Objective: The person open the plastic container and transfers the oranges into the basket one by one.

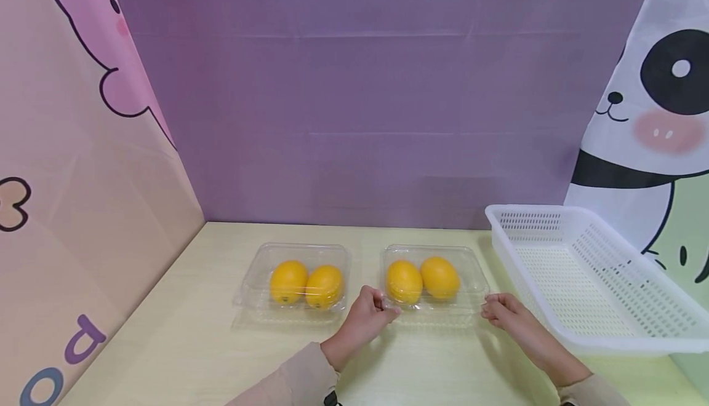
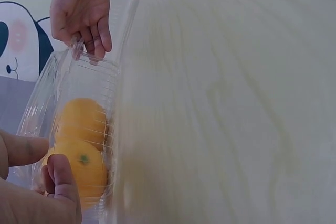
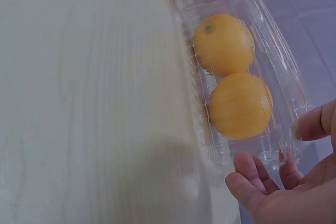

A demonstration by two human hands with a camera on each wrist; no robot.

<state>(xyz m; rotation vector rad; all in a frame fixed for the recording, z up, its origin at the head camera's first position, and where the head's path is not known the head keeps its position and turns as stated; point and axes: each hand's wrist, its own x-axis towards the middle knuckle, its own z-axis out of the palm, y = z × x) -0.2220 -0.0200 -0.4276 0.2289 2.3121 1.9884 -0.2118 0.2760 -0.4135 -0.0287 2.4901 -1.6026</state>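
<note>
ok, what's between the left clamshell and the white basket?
The other clear clamshell, holding two yellow-orange fruits, with the left hand at its near left corner and the right hand at its near right. Head view shows it.

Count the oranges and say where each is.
4. The left container holds the first orange and, to its right, the second orange; the right container holds the third orange and, to its right, the fourth orange. None seems hidden.

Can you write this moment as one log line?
left hand: holds box, left end | right hand: holds right end | inside: two oranges | other box: two oranges | basket: far right
</note>
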